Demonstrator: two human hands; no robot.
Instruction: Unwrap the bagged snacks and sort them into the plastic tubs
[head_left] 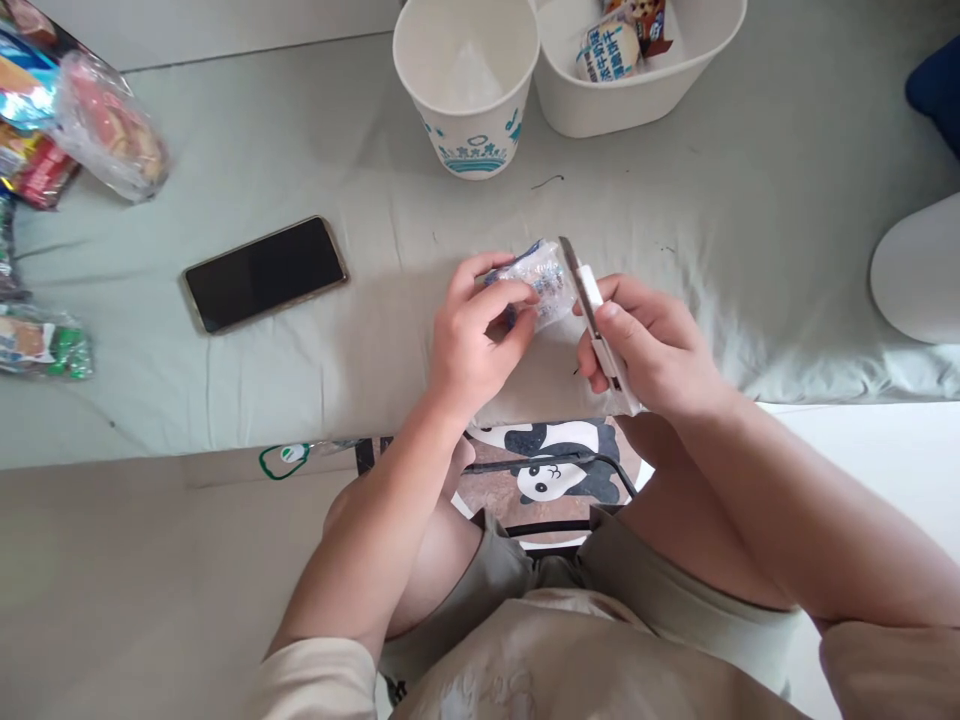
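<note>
The right hand's point(656, 345) fingers were closed around the knife point(589, 290); the left hand's point(476, 335) fingers pinched the packet point(551, 280) against the thumb. The knife's long axis ran obliquely, its blade projecting past the fingers, pointing forward and slightly left. The packet extended rightward from the fingers, next to the blade; contact could not be determined. Beyond, a cup point(480, 135) and tub point(615, 108) stood on the cloth point(390, 380).

Left hand point(471, 335) pinching clear packet point(550, 277), right hand point(660, 345) gripping utility knife point(590, 290)
</note>
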